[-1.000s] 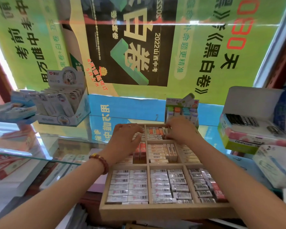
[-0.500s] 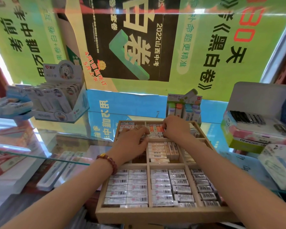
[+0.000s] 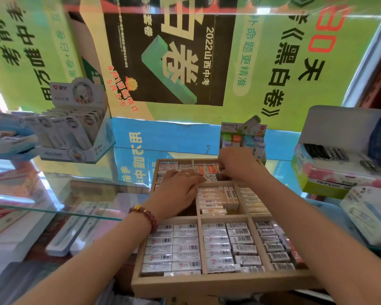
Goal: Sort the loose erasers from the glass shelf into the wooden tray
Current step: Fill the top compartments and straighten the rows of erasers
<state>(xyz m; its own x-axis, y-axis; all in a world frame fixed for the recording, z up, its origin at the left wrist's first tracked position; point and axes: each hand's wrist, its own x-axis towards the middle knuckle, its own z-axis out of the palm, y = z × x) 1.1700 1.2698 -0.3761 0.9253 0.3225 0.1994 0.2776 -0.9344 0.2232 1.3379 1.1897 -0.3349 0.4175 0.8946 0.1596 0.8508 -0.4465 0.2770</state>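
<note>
The right hand [image 3: 237, 167] curls its fingertips onto the orange erasers [image 3: 207, 168], whether pinching one I cannot tell; just beside it the left hand [image 3: 178, 191], fingers flat, has slid in from the neighbouring compartment to press the white erasers [image 3: 209, 178]; around both, the wooden tray [image 3: 218, 282] looks nearly full, so sorting seems close to done.
</note>
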